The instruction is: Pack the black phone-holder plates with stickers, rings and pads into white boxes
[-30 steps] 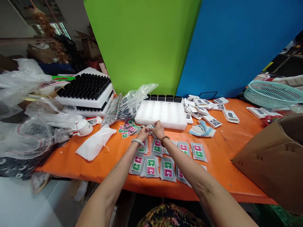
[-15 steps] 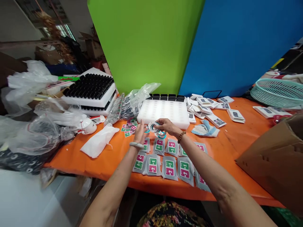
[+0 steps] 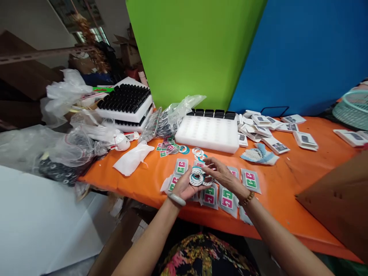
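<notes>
Several flat rings [image 3: 196,183] are held in the left hand [image 3: 184,188], fingers beneath, thumb at the edge; the right hand [image 3: 223,175] is spread beside, contact unclear; likely light, bendy, slick, best taken by rims; packets [image 3: 227,200] are laid below, foam tray [image 3: 207,134] set beyond

This looks like a small packing or assembly workshop. An orange-covered worktop [image 3: 283,176] carries many like pieces in batches: rows of black pieces [image 3: 126,97] in stacked white foam, another white foam tray [image 3: 206,134], grey packets [image 3: 250,179] with numbered green and pink labels, and a heap of small printed boxes [image 3: 305,140]. Clear plastic bags [image 3: 67,92] crowd one end, a big brown carton [image 3: 339,203] stands at the other, and more cardboard boxes [image 3: 130,53] fill the dim background.
</notes>
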A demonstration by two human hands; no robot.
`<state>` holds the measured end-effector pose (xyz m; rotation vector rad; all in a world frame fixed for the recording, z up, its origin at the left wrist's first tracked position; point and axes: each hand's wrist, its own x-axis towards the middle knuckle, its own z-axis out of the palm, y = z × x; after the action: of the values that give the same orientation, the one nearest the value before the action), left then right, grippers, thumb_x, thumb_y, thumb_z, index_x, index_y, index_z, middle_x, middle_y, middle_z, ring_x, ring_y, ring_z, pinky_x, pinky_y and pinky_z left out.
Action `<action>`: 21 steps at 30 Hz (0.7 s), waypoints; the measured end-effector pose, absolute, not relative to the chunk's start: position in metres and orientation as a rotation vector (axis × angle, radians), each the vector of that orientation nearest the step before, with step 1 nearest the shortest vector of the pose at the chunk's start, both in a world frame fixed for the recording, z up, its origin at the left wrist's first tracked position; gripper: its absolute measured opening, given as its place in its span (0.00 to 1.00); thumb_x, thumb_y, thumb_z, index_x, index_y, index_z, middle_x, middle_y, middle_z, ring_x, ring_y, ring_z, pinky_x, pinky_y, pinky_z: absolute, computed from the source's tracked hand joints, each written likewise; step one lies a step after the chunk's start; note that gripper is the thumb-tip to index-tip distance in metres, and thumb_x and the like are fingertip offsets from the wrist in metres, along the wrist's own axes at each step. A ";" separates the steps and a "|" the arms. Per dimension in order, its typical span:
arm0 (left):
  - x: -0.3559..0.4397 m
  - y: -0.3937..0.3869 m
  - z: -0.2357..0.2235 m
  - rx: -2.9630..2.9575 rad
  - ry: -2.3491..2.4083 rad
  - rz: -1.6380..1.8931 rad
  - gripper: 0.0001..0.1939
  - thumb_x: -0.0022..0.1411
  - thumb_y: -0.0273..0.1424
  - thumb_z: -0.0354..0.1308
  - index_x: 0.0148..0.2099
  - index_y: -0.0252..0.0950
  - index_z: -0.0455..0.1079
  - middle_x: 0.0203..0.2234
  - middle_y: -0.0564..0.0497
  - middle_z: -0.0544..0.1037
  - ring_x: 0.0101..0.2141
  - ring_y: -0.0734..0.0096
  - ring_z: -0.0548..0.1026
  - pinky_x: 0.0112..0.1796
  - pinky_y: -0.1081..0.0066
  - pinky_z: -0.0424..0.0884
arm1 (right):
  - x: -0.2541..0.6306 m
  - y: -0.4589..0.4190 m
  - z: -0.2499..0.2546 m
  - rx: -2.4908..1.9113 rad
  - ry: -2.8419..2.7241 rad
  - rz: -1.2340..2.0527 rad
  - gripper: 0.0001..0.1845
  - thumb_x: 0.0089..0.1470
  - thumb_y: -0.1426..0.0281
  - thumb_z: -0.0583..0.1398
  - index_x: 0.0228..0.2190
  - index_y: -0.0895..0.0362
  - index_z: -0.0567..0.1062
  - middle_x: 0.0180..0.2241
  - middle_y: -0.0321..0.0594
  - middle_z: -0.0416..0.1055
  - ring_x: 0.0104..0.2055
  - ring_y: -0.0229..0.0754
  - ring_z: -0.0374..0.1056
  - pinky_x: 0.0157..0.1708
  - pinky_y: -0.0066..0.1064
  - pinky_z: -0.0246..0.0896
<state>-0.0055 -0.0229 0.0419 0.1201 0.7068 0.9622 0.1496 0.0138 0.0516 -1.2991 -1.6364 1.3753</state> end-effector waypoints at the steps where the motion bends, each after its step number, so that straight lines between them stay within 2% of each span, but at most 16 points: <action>1: -0.003 -0.028 0.043 0.114 0.729 0.946 0.25 0.69 0.41 0.41 0.54 0.27 0.65 0.40 0.36 0.78 0.42 0.54 0.77 0.49 0.48 0.67 | 0.156 0.005 0.053 -1.295 -1.596 1.362 0.22 0.50 0.57 0.60 0.42 0.58 0.70 0.41 0.46 0.71 0.35 0.42 0.69 0.29 0.33 0.66; 4: 0.006 -0.041 0.044 0.122 0.744 0.933 0.24 0.68 0.42 0.43 0.52 0.27 0.66 0.40 0.36 0.78 0.42 0.53 0.77 0.48 0.47 0.69 | 0.174 -0.023 0.052 -1.282 -1.476 1.402 0.18 0.51 0.56 0.59 0.35 0.57 0.71 0.32 0.42 0.74 0.31 0.40 0.69 0.30 0.31 0.64; 7: 0.018 -0.051 0.043 0.154 0.739 0.925 0.19 0.68 0.39 0.46 0.52 0.30 0.65 0.42 0.39 0.78 0.43 0.54 0.77 0.46 0.47 0.71 | 0.188 -0.045 0.045 -1.243 -1.286 1.573 0.17 0.48 0.56 0.62 0.31 0.57 0.69 0.27 0.41 0.76 0.24 0.37 0.66 0.23 0.28 0.58; 12: 0.040 -0.067 0.039 0.340 0.809 0.861 0.12 0.63 0.30 0.55 0.49 0.32 0.66 0.39 0.42 0.78 0.37 0.59 0.79 0.39 0.57 0.77 | 0.203 -0.066 0.027 -1.254 -1.005 1.615 0.20 0.38 0.56 0.68 0.26 0.57 0.70 0.21 0.37 0.74 0.19 0.34 0.61 0.19 0.26 0.52; 17: 0.055 -0.081 0.032 0.486 0.940 0.762 0.18 0.59 0.36 0.60 0.48 0.32 0.66 0.35 0.43 0.78 0.32 0.62 0.79 0.25 0.68 0.78 | 0.221 -0.077 0.016 -1.331 -1.012 1.553 0.19 0.36 0.56 0.69 0.21 0.58 0.72 0.18 0.34 0.69 0.19 0.32 0.58 0.18 0.25 0.49; 21: 0.060 -0.084 0.029 0.511 0.963 0.705 0.20 0.58 0.39 0.61 0.47 0.32 0.65 0.32 0.44 0.78 0.30 0.62 0.79 0.22 0.70 0.77 | 0.250 -0.074 0.014 -1.384 -1.025 1.517 0.20 0.35 0.56 0.69 0.20 0.58 0.71 0.15 0.30 0.63 0.16 0.29 0.52 0.15 0.24 0.45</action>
<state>0.0604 -0.0837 0.0290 0.5114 0.9627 0.7052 0.2497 -0.0740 0.0141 -1.3839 -1.0255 1.5171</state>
